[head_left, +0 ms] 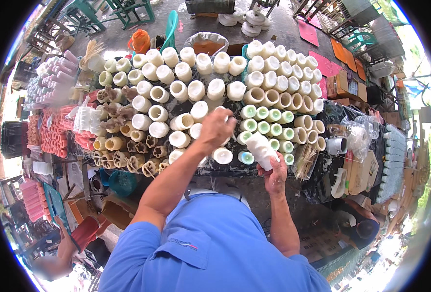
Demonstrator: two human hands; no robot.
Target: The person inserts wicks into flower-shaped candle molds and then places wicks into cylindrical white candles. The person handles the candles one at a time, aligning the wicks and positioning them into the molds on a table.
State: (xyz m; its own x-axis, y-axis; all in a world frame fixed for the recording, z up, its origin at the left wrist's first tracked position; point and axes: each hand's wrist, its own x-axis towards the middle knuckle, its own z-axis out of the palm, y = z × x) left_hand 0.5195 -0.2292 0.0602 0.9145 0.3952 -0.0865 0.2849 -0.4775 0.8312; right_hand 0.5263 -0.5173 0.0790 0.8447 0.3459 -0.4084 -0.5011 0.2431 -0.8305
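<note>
My right hand is closed around the lower end of a white candle with a wavy, ribbed side. The candle leans up and to the left over the green-tinted candles. My left hand reaches over the middle of the table among white pillar candles. Its fingers are curled in at a white top, and what they grip is mostly hidden. Short pale-green candles stand in rows just right of this hand. One white candle stands at the near edge, below the left wrist.
Brown flower-shaped candles and pink ones crowd the left side. Cream cylinders fill the back right. A bundle of thin sticks and a clear plastic bag lie at right. Other people are near both lower sides.
</note>
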